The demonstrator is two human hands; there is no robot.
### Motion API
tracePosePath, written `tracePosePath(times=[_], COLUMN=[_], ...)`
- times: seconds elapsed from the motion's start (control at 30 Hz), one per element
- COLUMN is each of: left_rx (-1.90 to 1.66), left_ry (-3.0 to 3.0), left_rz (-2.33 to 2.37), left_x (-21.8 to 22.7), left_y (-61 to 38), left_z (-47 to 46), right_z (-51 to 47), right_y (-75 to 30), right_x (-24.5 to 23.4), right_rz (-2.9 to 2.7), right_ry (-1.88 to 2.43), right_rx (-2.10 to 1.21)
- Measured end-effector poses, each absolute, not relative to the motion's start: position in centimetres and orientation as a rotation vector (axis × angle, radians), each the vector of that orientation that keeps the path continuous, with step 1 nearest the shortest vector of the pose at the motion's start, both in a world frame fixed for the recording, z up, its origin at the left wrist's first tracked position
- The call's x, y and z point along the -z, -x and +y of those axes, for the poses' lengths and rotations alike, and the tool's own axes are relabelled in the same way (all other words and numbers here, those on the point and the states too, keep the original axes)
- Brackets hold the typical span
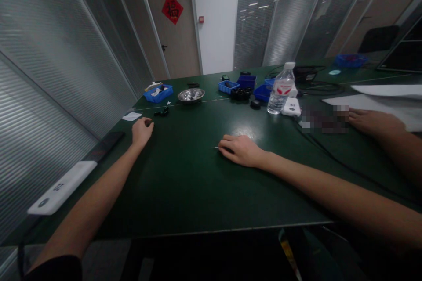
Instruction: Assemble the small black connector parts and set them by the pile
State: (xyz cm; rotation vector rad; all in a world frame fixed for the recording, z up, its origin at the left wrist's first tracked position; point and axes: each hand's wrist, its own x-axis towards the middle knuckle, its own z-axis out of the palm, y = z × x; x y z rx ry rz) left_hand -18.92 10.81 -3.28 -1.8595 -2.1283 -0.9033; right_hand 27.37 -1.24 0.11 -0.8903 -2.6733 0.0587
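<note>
My left hand (143, 133) rests on the left side of the green table (184, 175). Its fingers curve loosely, with a gap between thumb and forefinger, and I make out nothing held there. Just beyond it lies a small black part (161, 112). My right hand (242, 150) lies near the table's middle, fingers closed. From its fingertips a thin, pale, needle-like tip (216, 147) points left; the rest of that piece is hidden in the grip.
Farther back are a metal bowl (191, 95), a blue basket (158, 93) and blue trays (263, 93). A water bottle (281, 90) stands right of centre, near a cable (325, 151). Another person's hand (376, 121) lies at right by papers. A white device (62, 187) sits on the left edge.
</note>
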Motion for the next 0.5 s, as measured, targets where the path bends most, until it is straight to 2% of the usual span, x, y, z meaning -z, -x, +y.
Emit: tracePosePath(times=[0.5], left_rx=[0.853], left_ry=[1.835], left_rz=[-2.21], left_x=[2.9], left_y=[19.18], left_z=[10.67], right_z=[-1.25], right_y=[-27.31], right_x=[-0.03], right_rz=[-2.678], right_ry=[0.908], right_rx=[-0.047])
